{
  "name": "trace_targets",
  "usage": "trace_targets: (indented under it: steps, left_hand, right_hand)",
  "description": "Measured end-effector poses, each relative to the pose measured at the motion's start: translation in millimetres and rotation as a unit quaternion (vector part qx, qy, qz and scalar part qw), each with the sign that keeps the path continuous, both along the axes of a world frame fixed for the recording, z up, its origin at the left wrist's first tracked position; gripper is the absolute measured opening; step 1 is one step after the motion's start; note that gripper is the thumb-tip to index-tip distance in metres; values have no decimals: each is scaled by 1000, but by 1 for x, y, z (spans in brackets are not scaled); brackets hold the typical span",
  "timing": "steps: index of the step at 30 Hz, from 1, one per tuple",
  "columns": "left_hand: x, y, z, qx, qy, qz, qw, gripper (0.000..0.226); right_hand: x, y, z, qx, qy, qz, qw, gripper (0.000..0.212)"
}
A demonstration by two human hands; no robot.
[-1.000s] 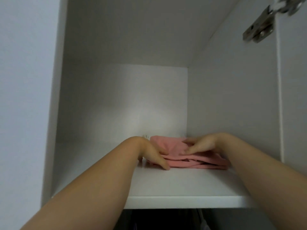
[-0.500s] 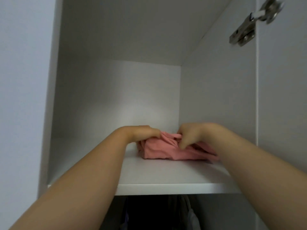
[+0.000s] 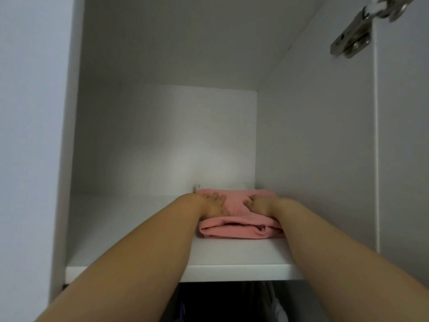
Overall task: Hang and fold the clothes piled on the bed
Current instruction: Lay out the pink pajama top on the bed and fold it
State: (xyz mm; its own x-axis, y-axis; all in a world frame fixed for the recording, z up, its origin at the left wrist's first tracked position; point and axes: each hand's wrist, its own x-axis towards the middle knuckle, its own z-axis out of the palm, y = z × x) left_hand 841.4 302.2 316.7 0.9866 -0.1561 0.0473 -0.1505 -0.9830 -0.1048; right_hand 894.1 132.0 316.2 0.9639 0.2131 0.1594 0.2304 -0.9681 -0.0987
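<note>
Hands — left hand (image 3: 212, 204), right hand (image 3: 260, 205) — press folded pink garment (image 3: 239, 230) underneath.

Dim, flat indoor light throughout, greyish in cast. Brightest on the back panel (image 3: 167, 145) just above the shelf (image 3: 232, 254), a soft patch fading into shade toward the upper corners. Deep shadow below the shelf's front edge. Small highlights on the metal hinge (image 3: 355, 36) at top right. Soft overall, forearms slightly blurred. Wide-angle bending of straight lines at the frame edges.
</note>
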Motion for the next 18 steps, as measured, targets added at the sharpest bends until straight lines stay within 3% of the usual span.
trace_targets:
  steps: [4, 9, 14, 18]
  left_hand:
    - [-14, 3, 2, -39, -46, -19, 998, 65]
    - [-69, 3, 16, 10, -184, 4, 983, 59]
    - [-161, 6, 38, 121, -354, 19, 927, 45]
    - [-250, 30, 50, 181, -425, 35, 886, 54]
  right_hand:
    - [-18, 5, 1, -5, -80, 12, 997, 56]
    - [-65, 15, 19, 98, -242, 50, 964, 37]
    - [-138, 41, 29, 198, -385, 97, 896, 32]
    - [-205, 64, 34, 292, -438, 143, 838, 32]
